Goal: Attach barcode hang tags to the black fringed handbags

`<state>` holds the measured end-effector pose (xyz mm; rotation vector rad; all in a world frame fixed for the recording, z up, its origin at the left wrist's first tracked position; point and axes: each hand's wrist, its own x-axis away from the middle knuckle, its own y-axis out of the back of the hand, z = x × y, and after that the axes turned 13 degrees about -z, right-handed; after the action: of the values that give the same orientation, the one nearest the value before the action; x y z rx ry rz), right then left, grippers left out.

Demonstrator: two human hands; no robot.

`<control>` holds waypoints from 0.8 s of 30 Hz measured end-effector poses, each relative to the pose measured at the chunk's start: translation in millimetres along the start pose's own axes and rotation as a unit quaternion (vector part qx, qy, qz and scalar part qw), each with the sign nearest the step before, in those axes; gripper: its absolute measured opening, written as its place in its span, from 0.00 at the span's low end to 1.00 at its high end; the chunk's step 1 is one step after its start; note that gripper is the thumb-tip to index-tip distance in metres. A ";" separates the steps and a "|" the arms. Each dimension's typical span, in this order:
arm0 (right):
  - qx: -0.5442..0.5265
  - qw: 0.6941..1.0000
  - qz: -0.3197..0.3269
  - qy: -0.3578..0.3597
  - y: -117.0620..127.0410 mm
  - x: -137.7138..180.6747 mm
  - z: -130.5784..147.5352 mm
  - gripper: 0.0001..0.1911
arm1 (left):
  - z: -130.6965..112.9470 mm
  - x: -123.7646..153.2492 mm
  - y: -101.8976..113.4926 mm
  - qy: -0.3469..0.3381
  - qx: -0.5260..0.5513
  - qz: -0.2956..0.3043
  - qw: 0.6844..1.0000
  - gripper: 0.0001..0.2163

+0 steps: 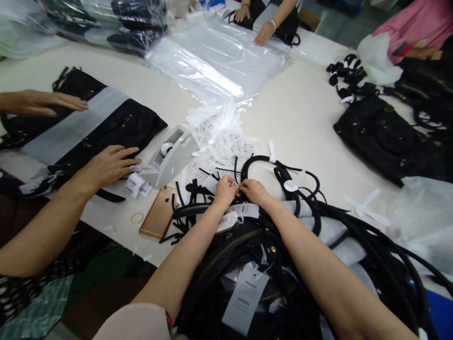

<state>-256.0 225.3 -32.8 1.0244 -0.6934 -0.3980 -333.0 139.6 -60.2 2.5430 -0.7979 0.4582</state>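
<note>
My left hand point(225, 190) and my right hand point(254, 191) meet fingertip to fingertip over a black bag point(247, 255) that lies in front of me. Both hands are closed in a pinch on something small at the bag's top; I cannot make out what it is. White barcode tags point(244, 210) hang just below my hands, and a larger hang tag point(245, 298) lies lower on the bag. Black straps point(283, 177) loop beyond my right hand. A heap of small white labels point(219, 137) lies just past my fingers.
A co-worker's hands point(106, 165) press on a black bag with white paper point(74, 127) at the left. A grey tape dispenser point(170, 158), a gold phone point(159, 212) and a rubber band point(136, 217) lie nearby. Clear plastic bags point(215, 61) lie further back, black bags point(382, 137) at the right. Another person's hands point(264, 33) work at the far edge.
</note>
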 end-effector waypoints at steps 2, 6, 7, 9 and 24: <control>-0.001 1.000 0.002 0.003 0.6 0.3 0.7 0.13 | 0.5 -0.8 0.0 -0.003 -0.002 -0.004 1.000 0.07; -0.001 1.000 0.003 0.004 0.8 0.4 0.6 0.13 | 0.5 -1.3 0.3 -0.009 -0.011 -0.009 1.000 0.08; 0.000 1.000 0.003 0.003 0.6 0.2 0.3 0.13 | 0.4 -1.2 0.4 -0.010 -0.015 -0.009 1.000 0.08; 0.002 1.000 0.000 0.000 -0.1 -0.1 -0.6 0.13 | 0.2 -0.8 0.5 -0.011 -0.020 -0.008 1.000 0.08; 0.014 0.999 -0.023 -0.023 -0.2 0.5 1.3 0.14 | -0.9 -1.2 0.4 0.000 -0.081 0.022 0.996 0.11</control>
<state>-256.5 224.1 -32.3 1.0614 -0.7188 -0.4545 -334.3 140.3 -59.8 2.3807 -0.8562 0.3895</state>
